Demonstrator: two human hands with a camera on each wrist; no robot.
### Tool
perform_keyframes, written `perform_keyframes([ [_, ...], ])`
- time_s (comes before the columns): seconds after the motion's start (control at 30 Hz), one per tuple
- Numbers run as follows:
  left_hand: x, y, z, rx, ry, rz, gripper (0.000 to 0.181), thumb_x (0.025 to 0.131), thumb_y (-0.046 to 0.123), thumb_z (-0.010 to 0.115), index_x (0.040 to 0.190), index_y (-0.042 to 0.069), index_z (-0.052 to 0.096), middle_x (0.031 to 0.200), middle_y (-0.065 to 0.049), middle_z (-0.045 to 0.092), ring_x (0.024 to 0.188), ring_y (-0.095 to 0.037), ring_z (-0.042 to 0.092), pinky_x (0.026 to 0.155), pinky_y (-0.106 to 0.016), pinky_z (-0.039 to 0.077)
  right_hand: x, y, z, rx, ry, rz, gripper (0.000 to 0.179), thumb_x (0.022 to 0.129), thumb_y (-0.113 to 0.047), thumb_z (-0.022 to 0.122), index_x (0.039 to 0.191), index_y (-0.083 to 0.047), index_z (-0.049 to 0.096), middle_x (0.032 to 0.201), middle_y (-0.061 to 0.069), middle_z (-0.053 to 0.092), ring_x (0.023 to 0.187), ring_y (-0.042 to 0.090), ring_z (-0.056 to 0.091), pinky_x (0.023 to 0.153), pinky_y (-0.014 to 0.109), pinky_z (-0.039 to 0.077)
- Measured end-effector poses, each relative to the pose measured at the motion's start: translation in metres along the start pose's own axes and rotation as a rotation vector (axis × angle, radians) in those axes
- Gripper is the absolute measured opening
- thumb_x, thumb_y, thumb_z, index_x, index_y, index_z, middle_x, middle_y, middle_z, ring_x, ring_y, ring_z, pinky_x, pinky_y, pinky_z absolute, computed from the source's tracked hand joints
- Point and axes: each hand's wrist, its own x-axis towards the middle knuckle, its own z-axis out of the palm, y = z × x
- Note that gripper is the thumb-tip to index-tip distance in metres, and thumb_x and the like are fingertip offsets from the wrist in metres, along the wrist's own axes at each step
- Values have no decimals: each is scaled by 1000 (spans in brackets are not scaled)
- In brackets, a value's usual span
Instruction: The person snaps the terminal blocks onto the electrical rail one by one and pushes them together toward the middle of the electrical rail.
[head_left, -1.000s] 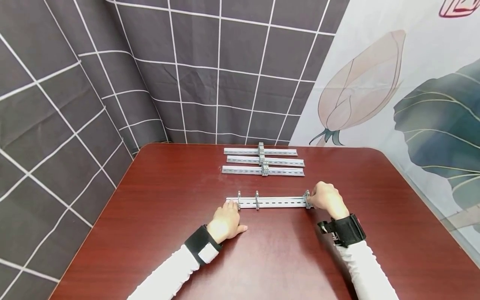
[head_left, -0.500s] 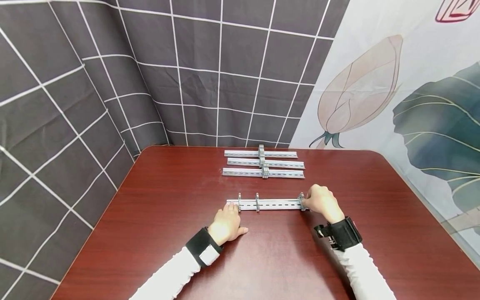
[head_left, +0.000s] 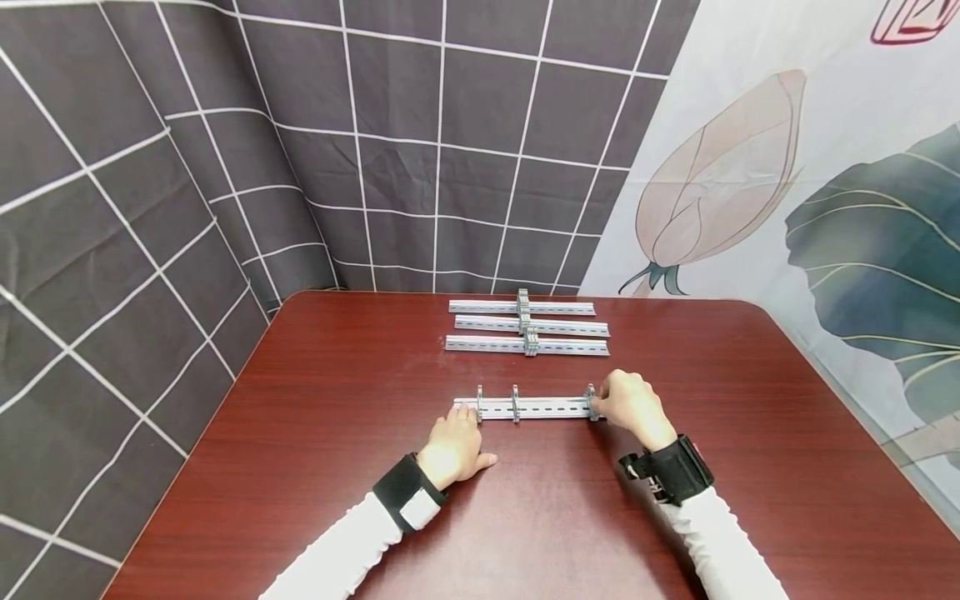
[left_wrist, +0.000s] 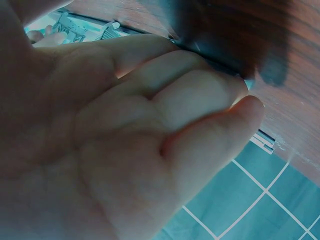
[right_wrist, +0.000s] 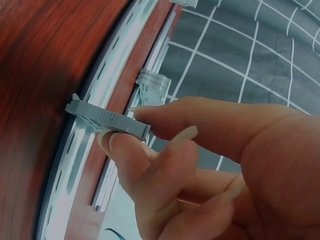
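Observation:
A slotted metal DIN rail (head_left: 555,407) lies crosswise on the table. My left hand (head_left: 452,446) rests its extended fingertips on the rail's left end, thumb out to the side. Close by those fingers a thin grey clip (head_left: 480,402) stands on the rail, and another grey clip (head_left: 515,402) is a little to its right. At the other end my right hand (head_left: 633,408) pinches a grey DIN rail end clip (right_wrist: 107,117) between thumb and index finger. In the right wrist view this clip sits across the rail. The left wrist view mostly shows the palm and fingers.
Toward the back of the reddish-brown table (head_left: 337,358) lie a far rail (head_left: 480,307), a middle rail (head_left: 483,322) and a nearer rail (head_left: 480,343), each with grey clips clustered mid-length. A grey grid-patterned cloth (head_left: 390,150) and a flower-print cloth (head_left: 720,183) hang behind.
My right hand has moved left along the rail, carrying the pinched end clip away from the right end. My left hand stays on the left end; the other clips keep their places.

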Motion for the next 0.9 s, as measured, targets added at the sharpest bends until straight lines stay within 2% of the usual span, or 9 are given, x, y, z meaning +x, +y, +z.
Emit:
perform_keyframes([
  [0.5,1,1,2,18,-9,-7,70,85,51,66,128,-3,54,124,-14,56,115,-26,51,90,-39,49,-1,-11,10,16,59,-82,38,77,-14,64,49,-19,40,51,-8,34,51,13,36,45,27,26],
  [0.9,0,1,1,33,-1,-14,72,85,52,65,129,-3,53,124,-14,56,115,-26,52,92,-38,48,0,-21,24,16,106,-193,23,77,-14,67,56,-16,59,55,-5,52,53,14,47,50,29,38],
])
